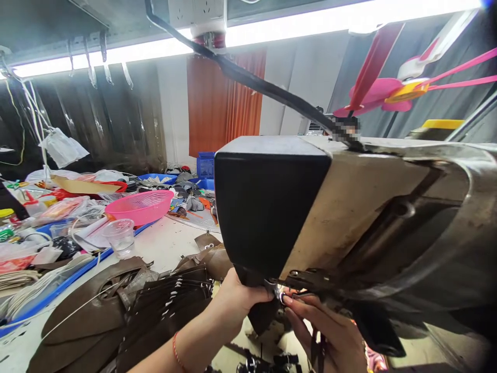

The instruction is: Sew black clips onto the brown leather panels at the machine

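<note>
A large sewing machine point(274, 207) with a black end cover fills the middle. Under its head, my left hand point(235, 298) is closed, its thumb reaching the needle area. A dark brown leather piece point(264, 313) shows just below that thumb, seemingly in its grip. My right hand point(326, 321) pinches near a small shiny metal part point(278, 294); a thin dark leather strap point(319, 349) hangs from its fingers. The exact contact at the needle is hidden. Left of my forearm lies a stack of dark leather strips point(166, 311) with white marks.
Brown leather pieces point(85, 316) cover the table's left side. Behind them stand a clear plastic cup point(120, 238) and a pink basket point(142, 205). Small black straps with metal buckles point(267, 362) lie below my hands. A pink fan point(380, 93) sits above the machine.
</note>
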The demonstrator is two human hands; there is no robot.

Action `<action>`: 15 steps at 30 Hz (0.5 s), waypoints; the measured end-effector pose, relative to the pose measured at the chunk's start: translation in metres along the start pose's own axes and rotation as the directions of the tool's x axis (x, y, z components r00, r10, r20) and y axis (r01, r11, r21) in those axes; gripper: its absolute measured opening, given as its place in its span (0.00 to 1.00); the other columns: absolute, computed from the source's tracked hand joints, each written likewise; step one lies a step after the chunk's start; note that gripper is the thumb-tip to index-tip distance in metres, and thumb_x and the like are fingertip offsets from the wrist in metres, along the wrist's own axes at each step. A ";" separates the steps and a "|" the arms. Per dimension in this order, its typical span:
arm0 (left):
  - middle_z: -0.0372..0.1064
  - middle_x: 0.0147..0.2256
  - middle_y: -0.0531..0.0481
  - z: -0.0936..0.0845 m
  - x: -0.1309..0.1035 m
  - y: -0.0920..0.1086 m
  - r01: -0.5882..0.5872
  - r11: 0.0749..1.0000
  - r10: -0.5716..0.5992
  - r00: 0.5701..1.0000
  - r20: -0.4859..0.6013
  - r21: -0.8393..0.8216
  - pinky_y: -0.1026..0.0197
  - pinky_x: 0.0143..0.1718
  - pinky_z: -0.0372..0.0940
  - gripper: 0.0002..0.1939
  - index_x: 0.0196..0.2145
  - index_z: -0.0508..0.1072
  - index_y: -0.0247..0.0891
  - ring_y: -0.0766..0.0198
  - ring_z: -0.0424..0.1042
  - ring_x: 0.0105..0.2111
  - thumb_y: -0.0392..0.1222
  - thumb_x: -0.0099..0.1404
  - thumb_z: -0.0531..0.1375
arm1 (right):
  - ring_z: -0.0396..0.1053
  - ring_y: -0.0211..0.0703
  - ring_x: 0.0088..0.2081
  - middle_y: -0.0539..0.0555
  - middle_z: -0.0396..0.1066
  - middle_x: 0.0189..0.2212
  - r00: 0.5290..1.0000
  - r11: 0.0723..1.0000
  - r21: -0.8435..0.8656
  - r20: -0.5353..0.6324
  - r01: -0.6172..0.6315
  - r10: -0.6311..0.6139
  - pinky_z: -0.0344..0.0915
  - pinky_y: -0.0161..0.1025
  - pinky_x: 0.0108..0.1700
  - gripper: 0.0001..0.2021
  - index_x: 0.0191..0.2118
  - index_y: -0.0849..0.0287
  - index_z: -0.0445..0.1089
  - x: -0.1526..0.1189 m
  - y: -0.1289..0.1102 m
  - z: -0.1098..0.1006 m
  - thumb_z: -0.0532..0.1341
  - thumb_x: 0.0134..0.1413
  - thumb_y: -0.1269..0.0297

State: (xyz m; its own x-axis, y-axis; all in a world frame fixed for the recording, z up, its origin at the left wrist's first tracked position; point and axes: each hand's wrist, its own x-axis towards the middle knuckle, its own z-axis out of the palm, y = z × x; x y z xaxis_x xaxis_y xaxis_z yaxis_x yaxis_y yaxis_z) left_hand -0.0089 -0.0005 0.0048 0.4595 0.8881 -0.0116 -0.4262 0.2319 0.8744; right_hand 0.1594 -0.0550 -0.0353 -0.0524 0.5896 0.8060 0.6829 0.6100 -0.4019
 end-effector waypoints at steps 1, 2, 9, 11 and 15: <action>0.74 0.31 0.47 0.000 0.000 0.000 -0.002 1.000 0.002 1.000 0.007 0.002 0.54 0.44 0.64 0.14 0.32 0.77 0.31 0.60 0.70 0.33 0.29 0.43 0.67 | 0.78 0.51 0.36 0.52 0.78 0.39 0.999 0.999 -0.020 0.022 0.027 -0.027 0.78 0.40 0.33 0.18 0.46 0.46 0.75 -0.002 0.002 0.000 0.65 0.48 0.71; 0.74 0.31 0.47 0.000 0.000 0.000 -0.003 1.000 0.003 1.000 0.017 0.001 0.55 0.44 0.64 0.15 0.33 0.77 0.31 0.60 0.70 0.33 0.29 0.43 0.67 | 0.77 0.51 0.37 0.53 0.78 0.39 0.999 0.998 -0.041 0.032 0.043 -0.042 0.78 0.41 0.33 0.19 0.47 0.45 0.74 -0.003 0.004 -0.001 0.65 0.48 0.71; 0.73 0.30 0.48 -0.003 0.001 -0.001 -0.034 0.999 0.033 0.999 0.035 0.014 0.54 0.44 0.64 0.11 0.30 0.77 0.32 0.59 0.70 0.33 0.29 0.43 0.66 | 0.77 0.48 0.36 0.54 0.78 0.37 0.998 0.995 -0.082 0.027 0.061 -0.059 0.77 0.40 0.37 0.15 0.43 0.50 0.75 -0.001 0.002 -0.002 0.65 0.49 0.73; 0.74 0.31 0.47 -0.004 0.002 -0.001 -0.036 0.999 0.035 0.999 0.030 0.025 0.54 0.44 0.64 0.13 0.31 0.77 0.32 0.58 0.70 0.34 0.29 0.43 0.66 | 0.78 0.46 0.34 0.53 0.78 0.37 0.996 0.992 -0.091 -0.009 0.085 -0.086 0.77 0.37 0.35 0.15 0.42 0.51 0.75 0.000 0.001 -0.002 0.65 0.48 0.74; 0.74 0.32 0.46 -0.003 0.004 0.001 -0.033 0.999 0.032 0.999 0.017 0.030 0.55 0.44 0.64 0.14 0.31 0.77 0.32 0.57 0.71 0.35 0.29 0.42 0.67 | 0.77 0.46 0.36 0.54 0.78 0.37 0.997 0.991 -0.111 0.014 0.073 -0.072 0.76 0.37 0.36 0.14 0.43 0.52 0.75 -0.002 0.004 -0.001 0.65 0.49 0.73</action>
State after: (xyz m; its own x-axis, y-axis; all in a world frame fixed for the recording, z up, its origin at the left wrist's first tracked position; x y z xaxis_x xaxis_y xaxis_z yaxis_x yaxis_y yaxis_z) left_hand -0.0091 0.0045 0.0041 0.4584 0.8884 0.0245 -0.4175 0.1909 0.8884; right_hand 0.1629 -0.0541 -0.0379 -0.1113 0.5514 0.8268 0.7542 0.5886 -0.2910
